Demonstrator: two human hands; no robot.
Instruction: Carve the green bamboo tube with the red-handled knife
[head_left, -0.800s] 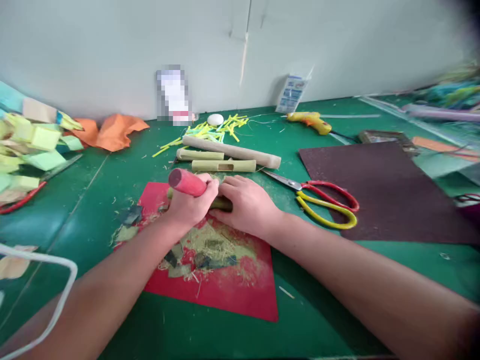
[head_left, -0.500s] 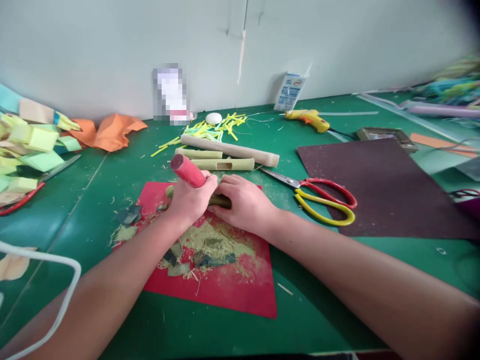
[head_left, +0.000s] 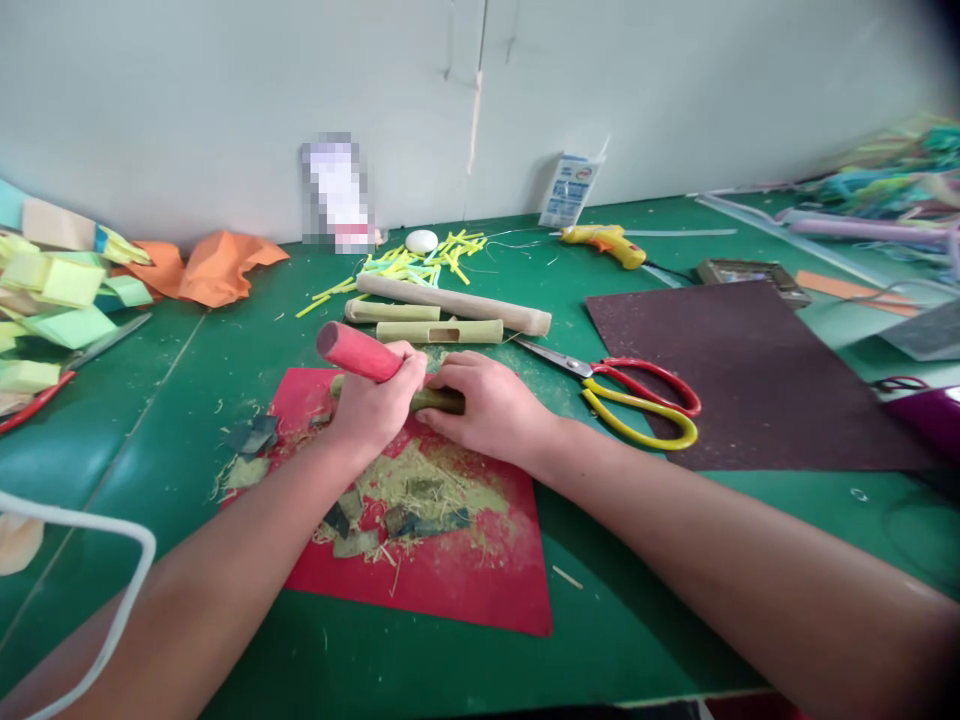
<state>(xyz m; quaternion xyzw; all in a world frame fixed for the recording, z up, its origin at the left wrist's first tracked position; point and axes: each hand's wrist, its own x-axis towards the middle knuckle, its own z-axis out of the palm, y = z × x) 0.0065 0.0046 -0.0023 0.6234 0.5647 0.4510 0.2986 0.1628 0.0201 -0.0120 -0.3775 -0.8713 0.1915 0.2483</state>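
Note:
My left hand (head_left: 375, 405) is closed around a red-handled tool (head_left: 356, 351), whose handle sticks up and to the left out of the fist. My right hand (head_left: 491, 408) presses down on a dark green bamboo stick (head_left: 442, 401), fingers wrapped over it. Both hands meet over the top edge of a red cutting mat (head_left: 457, 570) strewn with green shavings and bark chips (head_left: 409, 495). The tool's working end is hidden between the hands.
Three pale bamboo pieces (head_left: 450, 305) lie just beyond the hands, with yellow strips (head_left: 420, 262) behind. Red-and-yellow scissors (head_left: 637, 395) and a dark brown sheet (head_left: 742, 370) lie to the right. A glue gun (head_left: 600, 240), orange cloth (head_left: 214, 265) and stacked paper blocks (head_left: 52, 300) sit further off.
The tool's red handle has tipped lower and further left. Both hands stay on the stick at the mat's top edge; the view has shifted slightly.

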